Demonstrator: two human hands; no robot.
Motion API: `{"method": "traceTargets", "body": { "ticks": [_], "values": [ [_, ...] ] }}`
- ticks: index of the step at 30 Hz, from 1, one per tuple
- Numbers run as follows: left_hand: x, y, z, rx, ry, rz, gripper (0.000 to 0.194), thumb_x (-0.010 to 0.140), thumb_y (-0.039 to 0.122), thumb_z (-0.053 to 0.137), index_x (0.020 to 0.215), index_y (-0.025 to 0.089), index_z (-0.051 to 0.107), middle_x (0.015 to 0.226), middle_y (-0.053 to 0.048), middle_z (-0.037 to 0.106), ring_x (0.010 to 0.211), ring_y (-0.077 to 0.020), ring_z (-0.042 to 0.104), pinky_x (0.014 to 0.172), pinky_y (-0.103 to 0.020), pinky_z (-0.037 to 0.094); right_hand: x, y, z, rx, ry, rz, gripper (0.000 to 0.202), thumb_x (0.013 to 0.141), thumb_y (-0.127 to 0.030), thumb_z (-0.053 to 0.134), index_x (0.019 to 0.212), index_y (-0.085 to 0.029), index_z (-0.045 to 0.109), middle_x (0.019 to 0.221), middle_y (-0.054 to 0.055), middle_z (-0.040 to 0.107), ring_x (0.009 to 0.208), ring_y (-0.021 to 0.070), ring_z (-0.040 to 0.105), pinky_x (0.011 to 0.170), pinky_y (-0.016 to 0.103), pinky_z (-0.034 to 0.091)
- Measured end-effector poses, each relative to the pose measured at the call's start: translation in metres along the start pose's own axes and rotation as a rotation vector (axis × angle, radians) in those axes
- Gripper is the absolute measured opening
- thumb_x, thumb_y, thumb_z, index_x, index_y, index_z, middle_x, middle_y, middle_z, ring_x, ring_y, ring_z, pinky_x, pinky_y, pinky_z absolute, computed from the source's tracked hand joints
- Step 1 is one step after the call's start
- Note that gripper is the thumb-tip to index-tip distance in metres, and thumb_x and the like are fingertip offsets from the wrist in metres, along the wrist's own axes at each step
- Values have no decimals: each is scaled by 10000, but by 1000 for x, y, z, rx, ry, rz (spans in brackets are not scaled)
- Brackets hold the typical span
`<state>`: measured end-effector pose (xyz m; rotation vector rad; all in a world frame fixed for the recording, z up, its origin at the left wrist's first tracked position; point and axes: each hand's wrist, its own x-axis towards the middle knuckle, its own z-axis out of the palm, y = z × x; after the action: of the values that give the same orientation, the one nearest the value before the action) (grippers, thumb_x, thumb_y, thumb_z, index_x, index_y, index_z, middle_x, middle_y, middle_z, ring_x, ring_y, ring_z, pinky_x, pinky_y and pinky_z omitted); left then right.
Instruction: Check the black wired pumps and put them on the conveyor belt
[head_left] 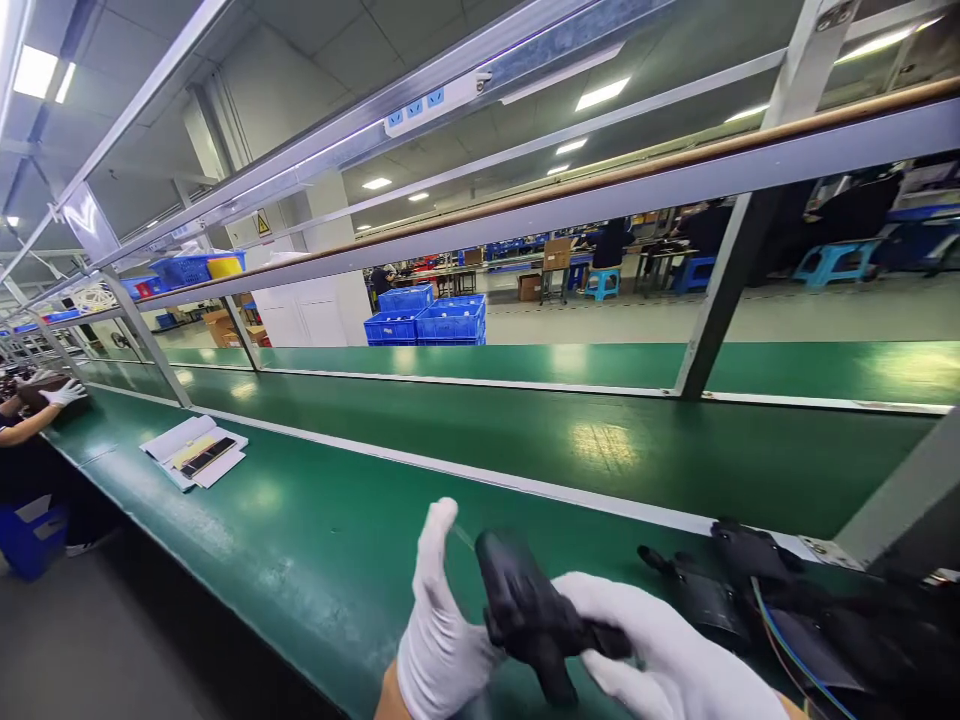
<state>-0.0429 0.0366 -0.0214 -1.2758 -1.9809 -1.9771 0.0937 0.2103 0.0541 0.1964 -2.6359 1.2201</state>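
In white gloves, both of my hands are at the bottom middle of the head view, above the green bench. My right hand [660, 640] has its fingers around the right end of a black plastic part [529, 610], which is slightly blurred. To the left of that part is my left hand [442, 620], thumb stretched upward and palm facing the part. Its lower fingers are hidden or blurred near the part's underside, so touch is unclear. A thin clear strand shows between the left thumb and the part's top.
More black parts with coloured wires [787, 620] lie at the right on the green bench [300, 540]. An open notebook [196, 450] lies at the left. A co-worker's gloved hand [64, 393] is at the far left. Metal posts [720, 300] rise behind the bench.
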Motion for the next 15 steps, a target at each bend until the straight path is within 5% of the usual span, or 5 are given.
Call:
{"method": "traceTargets", "body": {
  "ticks": [3, 8, 11, 13, 15],
  "values": [
    [15, -28, -28, 233, 196, 74, 1041, 813, 340, 752, 1555, 335, 23, 1656, -113, 119, 1533, -291, 147, 1263, -488, 153, -3, 10, -1, 91, 1, -68, 357, 911, -530, 559, 1009, -229, 726, 1045, 117, 725, 969, 287, 682, 870, 375, 558],
    [40, -109, -59, 426, 453, -32, 589, 967, 370, 494, 1487, 224, 258, 1510, -167, 398, 1408, -276, 402, 1186, -513, 340, 27, 24, 5, 462, 343, 161, 504, 906, -680, 558, 823, -199, 687, 743, 66, 707, 691, 233, 673, 688, 351, 585],
    [48, -144, -61, 454, 455, -130, 495, 957, 429, 475, 1365, 154, 417, 1366, -203, 531, 1283, -321, 520, 1103, -573, 424, 65, 38, 4, 886, 560, 280, 592, 738, -770, 705, 725, -194, 570, 646, 36, 667, 495, 148, 602, 506, 251, 550],
    [49, -157, -59, 457, 418, -163, 473, 942, 450, 482, 1304, 145, 484, 1306, -207, 579, 1228, -346, 557, 1062, -612, 446, 89, 50, 0, 966, 628, 336, 644, 641, -743, 797, 620, -209, 438, 605, 12, 617, 429, 95, 539, 429, 186, 502],
    [47, -164, -55, 472, 373, -183, 458, 925, 449, 494, 1272, 151, 525, 1282, -200, 608, 1198, -355, 580, 1040, -622, 460, 107, 61, -6, 932, 652, 339, 631, 711, -713, 753, 604, -225, 368, 584, -5, 559, 415, 77, 496, 402, 166, 481]
  ]
}}
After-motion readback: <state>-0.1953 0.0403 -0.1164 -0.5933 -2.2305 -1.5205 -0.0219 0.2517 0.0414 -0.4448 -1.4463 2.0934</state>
